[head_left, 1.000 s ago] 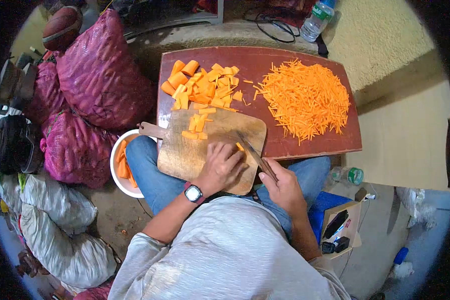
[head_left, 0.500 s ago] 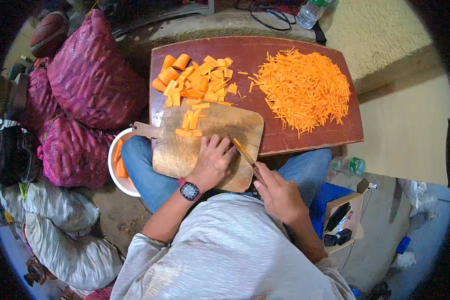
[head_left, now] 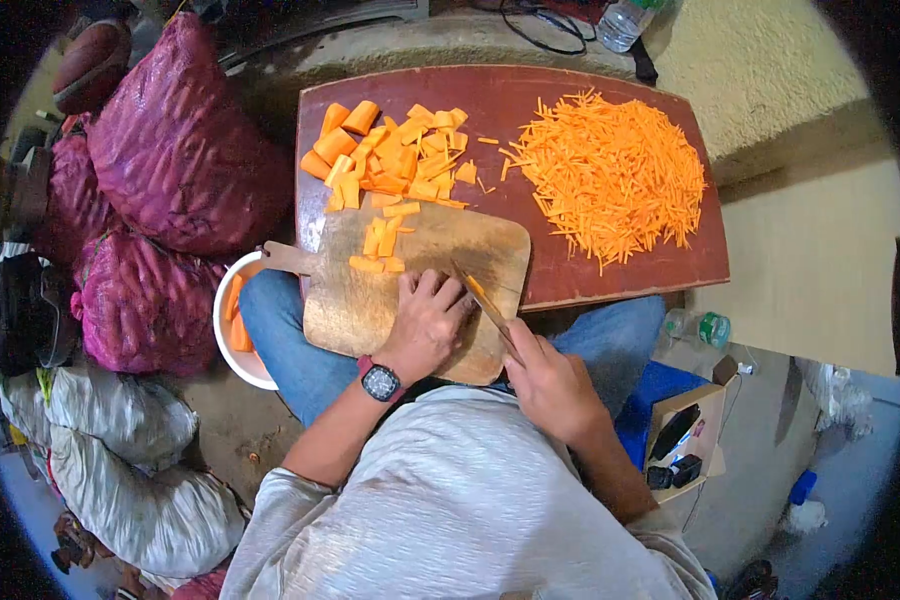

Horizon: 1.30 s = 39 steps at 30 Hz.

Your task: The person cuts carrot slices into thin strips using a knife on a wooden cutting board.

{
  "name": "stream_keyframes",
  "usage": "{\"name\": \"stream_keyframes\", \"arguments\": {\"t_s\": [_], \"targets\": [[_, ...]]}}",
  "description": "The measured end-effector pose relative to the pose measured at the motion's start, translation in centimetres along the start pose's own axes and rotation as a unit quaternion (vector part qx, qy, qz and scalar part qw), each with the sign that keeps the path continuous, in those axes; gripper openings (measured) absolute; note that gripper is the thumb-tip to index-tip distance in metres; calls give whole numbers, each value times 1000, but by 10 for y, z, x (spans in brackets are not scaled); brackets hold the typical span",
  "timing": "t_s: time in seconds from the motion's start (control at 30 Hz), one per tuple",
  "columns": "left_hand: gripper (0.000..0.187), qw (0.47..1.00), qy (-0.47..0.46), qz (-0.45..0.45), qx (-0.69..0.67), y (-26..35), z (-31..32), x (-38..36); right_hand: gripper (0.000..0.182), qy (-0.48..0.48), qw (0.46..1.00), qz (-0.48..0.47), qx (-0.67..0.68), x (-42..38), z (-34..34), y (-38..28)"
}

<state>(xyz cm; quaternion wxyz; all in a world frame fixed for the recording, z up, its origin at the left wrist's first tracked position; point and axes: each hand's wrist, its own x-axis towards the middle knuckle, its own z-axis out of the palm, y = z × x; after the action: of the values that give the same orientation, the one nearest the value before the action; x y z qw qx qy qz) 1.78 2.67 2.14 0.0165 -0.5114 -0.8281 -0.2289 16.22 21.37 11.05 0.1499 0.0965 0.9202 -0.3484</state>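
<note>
My left hand (head_left: 430,325), below a watch, rests on the wooden cutting board (head_left: 350,315) with its fingers curled down; what lies under the fingertips is hidden. My right hand (head_left: 550,385) is wrapped round the handle of a knife (head_left: 487,303), whose blade, with orange bits on it, lies beside my left fingers. Several flat carrot pieces (head_left: 387,236) lie at the board's upper left. Beyond the board, carrot chunks and slices (head_left: 390,155) are heaped on the red table (head_left: 500,90). A large pile of carrot shreds (head_left: 615,180) covers the table's right part.
A white bowl (head_left: 226,345) with carrot pieces stands left of my knee. Purple mesh sacks (head_left: 185,140) and white sacks (head_left: 155,500) fill the left side. An open carton (head_left: 695,440) and a plastic bottle (head_left: 710,328) are at the right.
The knife and my right hand have shifted slightly left and up, towards my left fingers. My left hand stays in nearly the same place.
</note>
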Motion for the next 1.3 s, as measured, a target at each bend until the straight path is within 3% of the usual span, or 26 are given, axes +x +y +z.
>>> {"name": "stream_keyframes", "arguments": {"t_s": [0.07,0.4,0.9,0.97,1.3], "targets": [[54,1000,28,-6,2,0,3,5,50,26,999,-36,-17,16,6,4],[42,999,22,-3,-35,-3,4,2,57,31,999,-44,-1,14,1,0],[38,996,61,1,-61,-7,7,-1,42,22,1000,-13,-11,14,6,-3],[38,996,66,2,-61,-7,7,-2,48,70,994,-86,-7,21,9,1],[36,996,80,-2,-36,-7,7,-2,47,86,991,-103,-8,16,4,-10]]}}
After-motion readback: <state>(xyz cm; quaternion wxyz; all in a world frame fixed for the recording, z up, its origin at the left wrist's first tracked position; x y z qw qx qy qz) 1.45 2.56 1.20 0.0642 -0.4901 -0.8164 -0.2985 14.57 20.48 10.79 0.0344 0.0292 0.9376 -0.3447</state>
